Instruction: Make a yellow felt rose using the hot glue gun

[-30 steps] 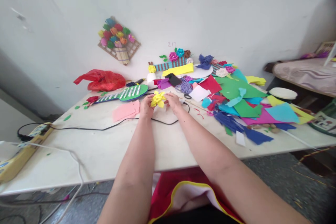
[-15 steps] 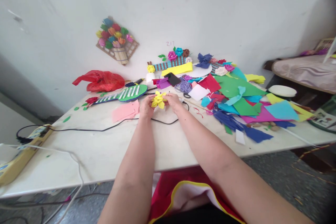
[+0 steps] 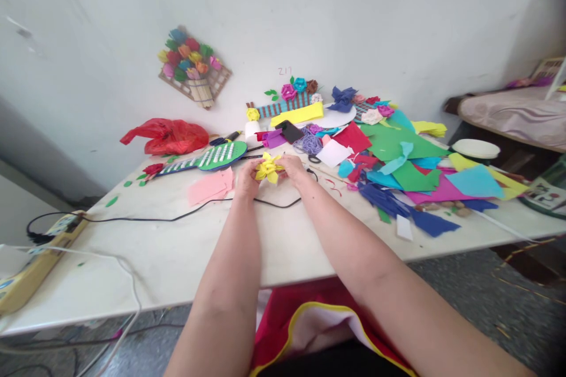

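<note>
Between my two hands, above the middle of the table, is a yellow paper flower (image 3: 269, 168) with several pointed petals facing up. My left hand (image 3: 247, 178) grips its left side, fingers closed at the petals. From the right, my right hand (image 3: 292, 168) pinches the petals on the other edge. The flower's underside and some fingertips are hidden. Pink paper sheets (image 3: 211, 187) lie just left of my left hand. A black cable (image 3: 278, 206) crosses the table in front of the flower.
Coloured paper pieces (image 3: 398, 147) cover the right side. A green guitar-shaped craft (image 3: 221, 156) and a red plastic bag (image 3: 170, 135) lie at the back left. A black phone (image 3: 289, 131) rests near purple string (image 3: 309, 142). A power strip (image 3: 42, 259) stands at the left edge.
Both hands stay on the yellow flower, with hardly any change in grip. The whole view has shifted very slightly.
</note>
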Available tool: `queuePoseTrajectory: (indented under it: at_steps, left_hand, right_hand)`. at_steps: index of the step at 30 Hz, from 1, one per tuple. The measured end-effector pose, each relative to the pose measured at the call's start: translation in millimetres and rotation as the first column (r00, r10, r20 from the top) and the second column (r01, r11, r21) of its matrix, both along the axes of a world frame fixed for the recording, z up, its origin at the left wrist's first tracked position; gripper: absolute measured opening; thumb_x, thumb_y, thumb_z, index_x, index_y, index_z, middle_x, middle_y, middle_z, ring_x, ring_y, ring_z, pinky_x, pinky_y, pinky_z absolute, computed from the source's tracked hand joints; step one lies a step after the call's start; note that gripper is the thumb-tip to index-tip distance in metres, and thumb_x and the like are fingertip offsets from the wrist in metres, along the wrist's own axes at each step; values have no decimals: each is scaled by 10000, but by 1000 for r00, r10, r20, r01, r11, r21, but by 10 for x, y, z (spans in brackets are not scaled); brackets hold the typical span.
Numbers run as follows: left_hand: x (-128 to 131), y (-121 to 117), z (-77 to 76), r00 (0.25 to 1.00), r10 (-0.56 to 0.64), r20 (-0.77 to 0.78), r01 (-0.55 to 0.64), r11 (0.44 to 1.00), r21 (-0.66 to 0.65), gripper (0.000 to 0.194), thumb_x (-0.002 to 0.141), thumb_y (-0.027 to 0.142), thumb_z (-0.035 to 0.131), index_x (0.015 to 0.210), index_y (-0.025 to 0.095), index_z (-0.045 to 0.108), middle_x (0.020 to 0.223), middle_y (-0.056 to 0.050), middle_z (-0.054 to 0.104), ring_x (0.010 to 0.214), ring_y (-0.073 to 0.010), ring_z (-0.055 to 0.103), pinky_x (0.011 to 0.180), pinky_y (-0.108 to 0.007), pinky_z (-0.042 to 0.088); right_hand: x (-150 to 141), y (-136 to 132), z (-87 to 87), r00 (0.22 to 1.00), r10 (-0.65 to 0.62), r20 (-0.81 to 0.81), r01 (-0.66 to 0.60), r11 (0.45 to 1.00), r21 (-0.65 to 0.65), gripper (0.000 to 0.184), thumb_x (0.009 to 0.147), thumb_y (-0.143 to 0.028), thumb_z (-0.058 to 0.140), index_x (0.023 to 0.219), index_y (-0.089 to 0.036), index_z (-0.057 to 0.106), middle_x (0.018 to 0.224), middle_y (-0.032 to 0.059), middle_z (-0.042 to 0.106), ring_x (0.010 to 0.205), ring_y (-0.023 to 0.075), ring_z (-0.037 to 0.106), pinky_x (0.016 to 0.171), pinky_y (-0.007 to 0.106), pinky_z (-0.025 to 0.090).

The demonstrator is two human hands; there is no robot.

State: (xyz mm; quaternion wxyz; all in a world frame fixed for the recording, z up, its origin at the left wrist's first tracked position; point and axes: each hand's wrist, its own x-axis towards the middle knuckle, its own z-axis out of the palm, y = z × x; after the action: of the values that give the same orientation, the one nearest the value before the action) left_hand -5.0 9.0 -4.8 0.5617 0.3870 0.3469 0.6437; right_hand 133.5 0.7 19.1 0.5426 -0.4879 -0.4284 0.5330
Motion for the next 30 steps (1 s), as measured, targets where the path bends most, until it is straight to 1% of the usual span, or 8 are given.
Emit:
queuePoseTrajectory:
  at_steps: [5,10,18,21,26,30]
  left_hand:
    - [1,9,-13,999,-9,-31,8,1000,-17,129,578,236,695,696,186,681,659,-29,671,705,-197,672,550,-264,496]
    - [2,-2,-19,999,-12,-34,12,1000,-21,162,574,269,711,699,171,681,657,-35,656,723,-200,676,568,-261,493]
    - [-15,-29,-22,995,-42,-96,46,998,44,292,476,313,853,622,176,641,606,-4,641,612,-158,641,513,-231,439]
    - [-14,-28,-33,994,-44,-100,50,997,58,334,437,301,889,631,165,654,599,-5,647,617,-162,646,533,-238,439]
    - [1,-33,-25,994,-55,-90,60,997,54,373,402,292,925,632,155,666,612,-29,671,703,-210,685,590,-267,473]
    - [2,-42,-15,996,-53,-75,58,996,71,402,365,307,949,617,155,675,609,-30,679,656,-194,678,582,-271,480]
  right_hand:
    - [37,-24,47,999,32,-17,-32,998,-54,157,686,-82,635,591,-180,557,561,-20,597,516,118,565,431,215,392]
    - [47,-45,70,999,38,-32,-40,996,-75,146,664,-51,627,589,-166,574,557,-17,607,532,115,572,435,204,414]
    - [52,-41,77,999,39,-27,-42,994,-104,113,698,-58,613,641,-147,572,536,-27,601,490,95,556,423,190,397]
    - [56,-51,84,999,45,-25,-48,994,-99,109,707,-54,610,661,-146,574,540,-31,600,493,92,556,439,190,397]
    - [60,-38,71,998,59,-11,-60,995,-77,130,704,-54,610,637,-155,563,544,-34,587,495,93,540,459,206,389]
    - [65,-9,52,997,73,-2,-73,996,-41,139,711,-63,608,622,-159,559,559,-31,584,508,98,541,469,214,386]
